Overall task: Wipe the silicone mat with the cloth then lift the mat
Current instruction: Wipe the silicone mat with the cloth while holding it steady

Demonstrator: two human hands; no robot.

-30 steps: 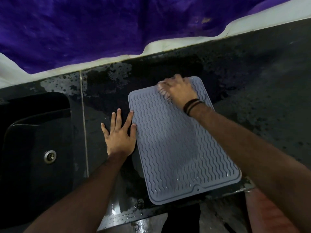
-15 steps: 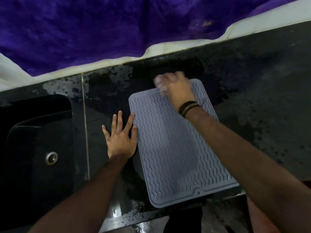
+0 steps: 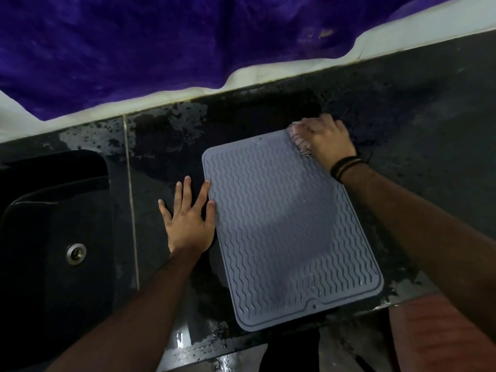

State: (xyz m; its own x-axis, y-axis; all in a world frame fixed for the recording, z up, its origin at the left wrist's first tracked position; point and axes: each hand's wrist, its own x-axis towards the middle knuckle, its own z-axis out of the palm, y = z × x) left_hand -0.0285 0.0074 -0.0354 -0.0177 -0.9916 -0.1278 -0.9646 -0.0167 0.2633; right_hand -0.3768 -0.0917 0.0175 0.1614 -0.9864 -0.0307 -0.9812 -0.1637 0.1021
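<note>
— Looking down at the desk [image 3: 402, 108], where does the mat [image 3: 281, 232] lie?

— Flat on the dark, wet surface, tilted a little, its near end at the front edge. It is grey-blue with wavy ridges and a raised rim.

— And the right hand [image 3: 326, 139]?

— At the mat's far right corner. Its fingers [image 3: 308, 127] are curled over a bunched, pale cloth [image 3: 299, 140], pressing it down on the corner. Only a small part of the cloth shows under the knuckles, and it is blurred. Dark bands [image 3: 345, 166] circle that wrist.

— The left hand [image 3: 188, 224]?

— Flat on the desk just beside the mat's left edge, fingers straight and spread, holding nothing. The thumb lies against the rim; the forefinger tip touches it too.

— Anything else around?

— A black sink [image 3: 40, 237] with a metal drain [image 3: 76, 252] sits to the left, apart from the mat. Behind the desk runs a pale wall strip [image 3: 402, 41], with purple fabric [image 3: 161, 49] hanging over it. Water patches shine on the desk's front edge.
</note>
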